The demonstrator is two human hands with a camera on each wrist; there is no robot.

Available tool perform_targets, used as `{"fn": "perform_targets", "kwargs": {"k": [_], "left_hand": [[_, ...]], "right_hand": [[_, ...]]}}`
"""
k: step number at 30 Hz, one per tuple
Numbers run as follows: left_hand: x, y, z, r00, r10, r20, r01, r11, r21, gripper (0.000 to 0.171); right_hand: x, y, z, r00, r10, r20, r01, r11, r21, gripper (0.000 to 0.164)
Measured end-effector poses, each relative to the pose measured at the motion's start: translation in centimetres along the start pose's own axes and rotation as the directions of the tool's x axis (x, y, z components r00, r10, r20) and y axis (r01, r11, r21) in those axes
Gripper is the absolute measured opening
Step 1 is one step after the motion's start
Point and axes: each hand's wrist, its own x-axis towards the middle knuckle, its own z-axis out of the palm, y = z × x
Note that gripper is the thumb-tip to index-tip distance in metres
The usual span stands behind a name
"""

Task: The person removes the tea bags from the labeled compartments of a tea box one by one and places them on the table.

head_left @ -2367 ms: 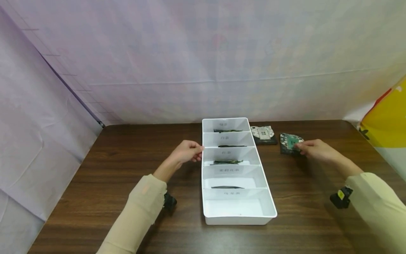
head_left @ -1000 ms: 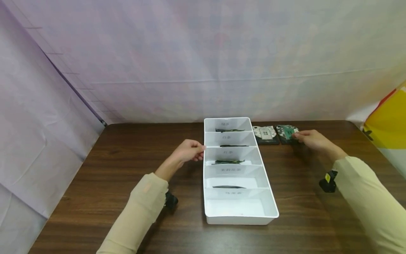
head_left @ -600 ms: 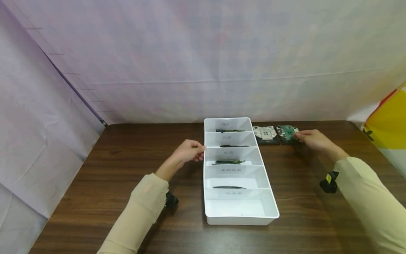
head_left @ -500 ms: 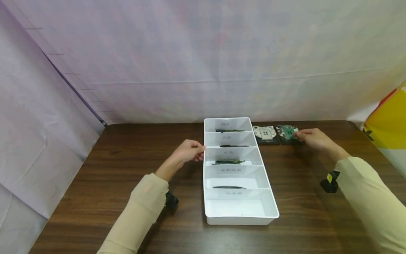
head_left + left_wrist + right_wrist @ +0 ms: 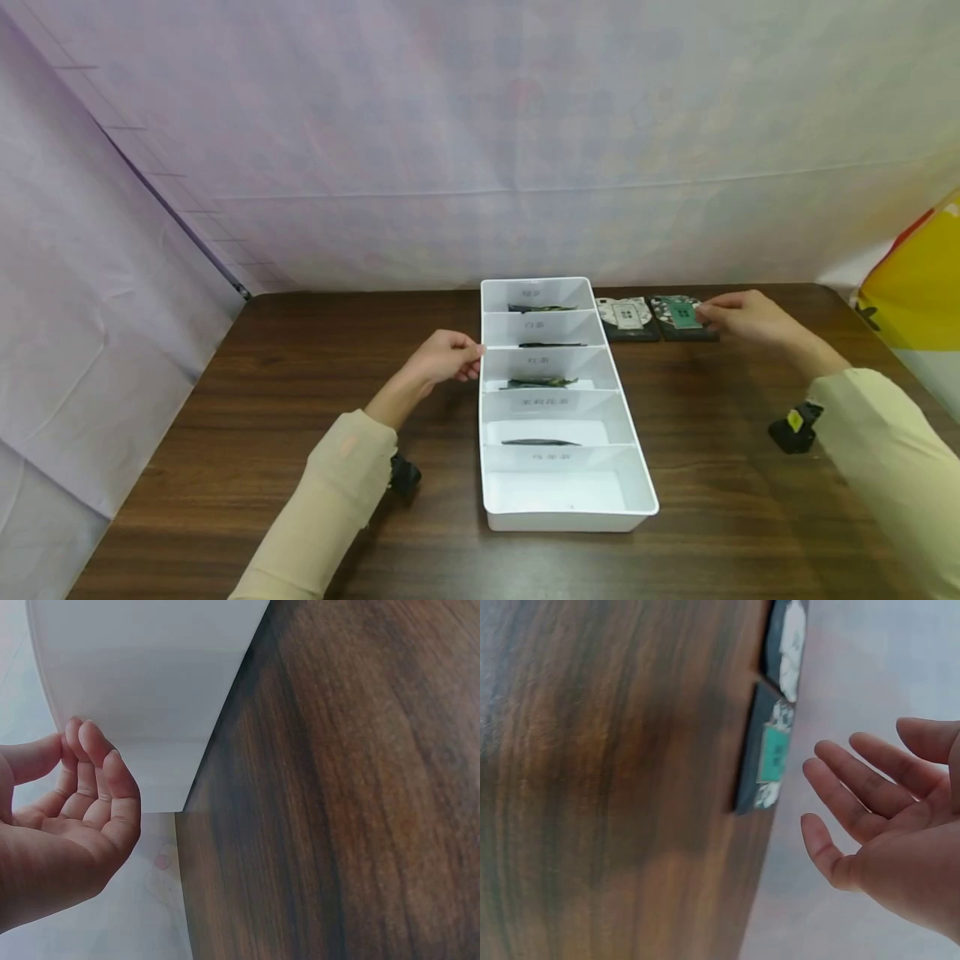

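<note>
A white divided tray [image 5: 564, 521] with labelled compartments stands in the middle of the table. My left hand [image 5: 442, 358] pinches its left rim between thumb and fingers, as the left wrist view shows the hand [image 5: 82, 795] at the tray wall [image 5: 157, 682]. Flat at the back right lies a tea packet with a green label [image 5: 681, 315]. Beside it, against the tray, is a tea packet with a white label [image 5: 624, 317]. My right hand [image 5: 757, 321] hovers over the green-labelled packet's right side. In the right wrist view its fingers [image 5: 855, 780] are spread, apart from the packet [image 5: 772, 754].
Thin dark packets stand in several compartments: the back one [image 5: 542, 308], the second [image 5: 553, 344], the third [image 5: 538, 382] and the fourth [image 5: 542, 442]. The nearest compartment shows its bare floor [image 5: 558, 490]. A pale curtain [image 5: 375, 167] closes off the table's back edge [image 5: 360, 293].
My right hand slid the green-labelled packet back and left, beside the white-labelled one. It has since let go and lifted slightly to the right. The left hand stays at the rim.
</note>
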Motion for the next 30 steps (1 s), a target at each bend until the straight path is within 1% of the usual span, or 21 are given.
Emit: {"fn": "perform_targets", "kwargs": {"k": [3,7,15,19,22,30], "left_hand": [[0.0,0.0,0.0,1.000,-0.003,-0.002,0.003,1.000,-0.002,0.019],[0.1,-0.1,0.0,1.000,-0.003,-0.004,0.003,1.000,-0.003,0.018],[0.1,0.0,0.0,1.000,-0.006,-0.004,0.006,1.000,0.001,0.019],[0.0,0.0,-0.1,1.000,-0.010,-0.002,0.010,1.000,0.001,0.019],[0.0,0.1,-0.1,1.000,-0.005,0.000,0.005,1.000,0.002,0.019],[-0.1,0.1,-0.1,1.000,-0.010,-0.002,0.010,1.000,-0.003,0.019]], "right_hand": [[-0.3,-0.9,-0.3,1.000,0.006,0.009,-0.006,1.000,-0.019,0.056],[-0.8,-2.3,-0.7,1.000,-0.007,0.020,0.008,0.999,-0.042,0.058],[-2.1,-5.7,-1.0,0.998,-0.065,0.014,0.066,0.995,-0.076,0.049],[-2.9,-7.5,-0.7,0.995,-0.102,0.013,0.102,0.990,-0.096,0.046],[-3.5,-8.7,-0.4,0.989,-0.145,0.027,0.147,0.984,-0.099,0.043],[-4.6,-11.1,0.7,0.972,-0.231,0.038,0.234,0.967,-0.105,0.033]]}}
